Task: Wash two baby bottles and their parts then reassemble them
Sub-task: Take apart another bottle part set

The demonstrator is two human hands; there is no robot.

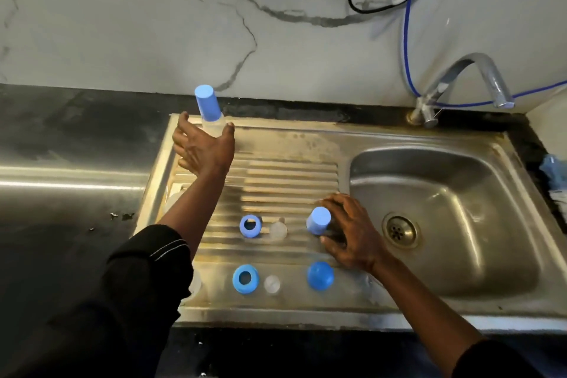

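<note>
Left hand (pixel 204 147), upper left of centre, is spread, thumb and fingers either side of the clear body of the far bottle (pixel 208 110); contact cannot be confirmed. That bottle stands upright at the back edge of the drainboard (pixel 291 169), blue cap on. Right hand (pixel 346 233), centre right, has fingers curled round the near bottle (pixel 319 221), which is tilted with its blue cap toward the left; its body is mostly hidden by the hand. Loose parts lie on the drainboard in two rows. Upper row: ring (pixel 250 225) with a clear teat (pixel 278 230) just beside it. Lower row, near the front edge: second ring (pixel 245 279), second teat (pixel 272 283), blue dome (pixel 320 275). Basin (pixel 445 209) occupies the right of the frame, the tap (pixel 478 77) above it, a blue hose (pixel 408 40) running behind.
</note>
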